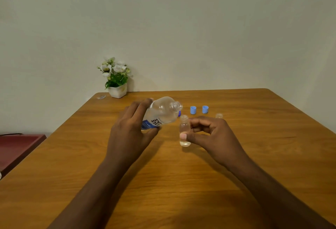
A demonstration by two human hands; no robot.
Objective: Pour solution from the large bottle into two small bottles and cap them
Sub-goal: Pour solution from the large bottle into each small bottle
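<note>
Left hand (127,130) is wrapped around the lower body of the large bottle (161,113), fingers curled over the top side and thumb beneath, holding it tipped with its open mouth pointing right. That mouth hangs just above and a little left of the small bottle's (184,131) open neck, not touching it. Right hand (209,134) pinches the small bottle between thumb and forefinger, the other fingers loosely curled; the bottle stands upright on the table (181,183) with a shallow layer of clear liquid at its bottom. Behind the small bottle and slightly to its right stand two blue caps (193,110) (205,109) side by side, apart from each other. A second small bottle (219,115) shows only its neck past the right hand's knuckles. A dark blue bit peeks out behind the large bottle's neck; what it is cannot be told. Far left of the small bottle, at the table's back edge against the wall, sits a flower pot (117,90) with white blooms.
</note>
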